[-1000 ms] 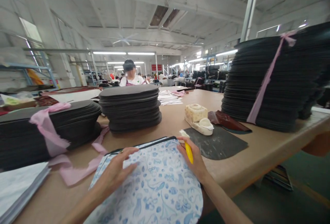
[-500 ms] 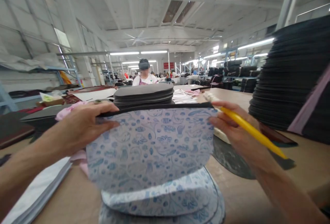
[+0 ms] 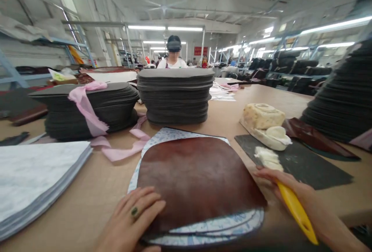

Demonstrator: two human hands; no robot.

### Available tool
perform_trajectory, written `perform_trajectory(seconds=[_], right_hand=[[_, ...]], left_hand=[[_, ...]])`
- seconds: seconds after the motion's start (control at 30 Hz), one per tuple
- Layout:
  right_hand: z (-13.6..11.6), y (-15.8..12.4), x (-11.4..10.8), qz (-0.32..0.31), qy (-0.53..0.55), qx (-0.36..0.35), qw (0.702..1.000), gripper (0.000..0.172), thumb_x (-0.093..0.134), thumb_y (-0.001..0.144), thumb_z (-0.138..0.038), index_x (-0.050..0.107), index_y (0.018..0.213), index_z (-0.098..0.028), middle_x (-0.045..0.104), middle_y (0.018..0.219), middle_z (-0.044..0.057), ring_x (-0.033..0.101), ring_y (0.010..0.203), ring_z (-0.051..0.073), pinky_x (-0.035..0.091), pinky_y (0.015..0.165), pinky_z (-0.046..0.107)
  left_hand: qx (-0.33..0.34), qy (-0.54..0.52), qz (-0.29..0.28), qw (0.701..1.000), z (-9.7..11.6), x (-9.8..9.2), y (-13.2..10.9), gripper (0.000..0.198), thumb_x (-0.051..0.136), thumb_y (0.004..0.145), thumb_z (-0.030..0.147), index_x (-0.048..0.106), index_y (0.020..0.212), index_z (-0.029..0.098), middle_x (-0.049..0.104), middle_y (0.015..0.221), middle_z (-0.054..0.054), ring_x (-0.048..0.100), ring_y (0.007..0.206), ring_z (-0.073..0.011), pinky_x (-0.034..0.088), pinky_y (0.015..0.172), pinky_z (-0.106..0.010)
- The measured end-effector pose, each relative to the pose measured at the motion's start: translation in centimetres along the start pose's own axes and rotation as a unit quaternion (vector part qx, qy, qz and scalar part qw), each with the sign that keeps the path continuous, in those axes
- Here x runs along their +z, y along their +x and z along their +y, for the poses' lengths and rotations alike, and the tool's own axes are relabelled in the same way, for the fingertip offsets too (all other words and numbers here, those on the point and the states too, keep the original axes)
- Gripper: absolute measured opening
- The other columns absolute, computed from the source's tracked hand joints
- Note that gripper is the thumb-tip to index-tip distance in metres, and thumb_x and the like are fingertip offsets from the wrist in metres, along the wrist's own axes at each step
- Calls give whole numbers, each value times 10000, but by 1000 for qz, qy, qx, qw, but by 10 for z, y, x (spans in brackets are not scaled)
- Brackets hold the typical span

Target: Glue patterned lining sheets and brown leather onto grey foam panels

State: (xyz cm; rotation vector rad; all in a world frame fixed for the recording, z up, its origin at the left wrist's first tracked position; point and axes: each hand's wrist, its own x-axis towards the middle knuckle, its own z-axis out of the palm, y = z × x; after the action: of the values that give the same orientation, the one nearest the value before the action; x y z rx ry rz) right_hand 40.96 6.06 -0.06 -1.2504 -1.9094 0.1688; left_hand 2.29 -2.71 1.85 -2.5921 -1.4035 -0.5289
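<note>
A moment ago I held the blue-patterned piece up in both hands; now it lies flipped, brown leather side [image 3: 197,178] up, on the patterned stack [image 3: 203,232] on the desk [image 3: 95,190]. My left hand [image 3: 133,221] presses flat and open on its near edge. My right hand [image 3: 290,190] has its grip closed around the yellow brush [image 3: 296,211], beside the glue-smeared dark mat [image 3: 302,163].

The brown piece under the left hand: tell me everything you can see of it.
The brown piece is a flat, glossy, reddish-brown sheet that looks like leather, with a straight far edge and a rounded near edge. It lies face up on a stack of blue-patterned white pieces, whose edges show around it. The left hand presses flat on its near left corner. The right hand, holding a yellow brush, is at its right edge.
</note>
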Motion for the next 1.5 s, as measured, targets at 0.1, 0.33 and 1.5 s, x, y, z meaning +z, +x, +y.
perform_trajectory(seconds=[0.1,0.33,1.5], right_hand=[[-17,-7,23,57,1,-86,995,218,536,772,-256,633,966,-229,684,976,91,678,828,210,566,686,286],[-129,2,86,-139,92,-274,947,203,658,738,-193,607,934,-210,686,1008,64,625,954,215,524,791,326],[-187,22,128,-239,255,-10,937,63,568,793,-226,513,817,-207,559,703,-16,555,628,104,460,604,178]], left_hand=[[-239,-118,-19,964,2,-4,-25,598,545,793,413,324,1342,326,413,1388,-25,400,1257,-240,366,1019,-401],[-406,-458,107,784,18,0,-31,472,508,824,444,432,1252,259,448,1350,-55,440,1226,-210,351,1045,-335],[-316,-345,62,882,15,6,-11,741,518,728,95,213,1365,319,545,1114,-47,508,1048,-226,394,947,-459]])
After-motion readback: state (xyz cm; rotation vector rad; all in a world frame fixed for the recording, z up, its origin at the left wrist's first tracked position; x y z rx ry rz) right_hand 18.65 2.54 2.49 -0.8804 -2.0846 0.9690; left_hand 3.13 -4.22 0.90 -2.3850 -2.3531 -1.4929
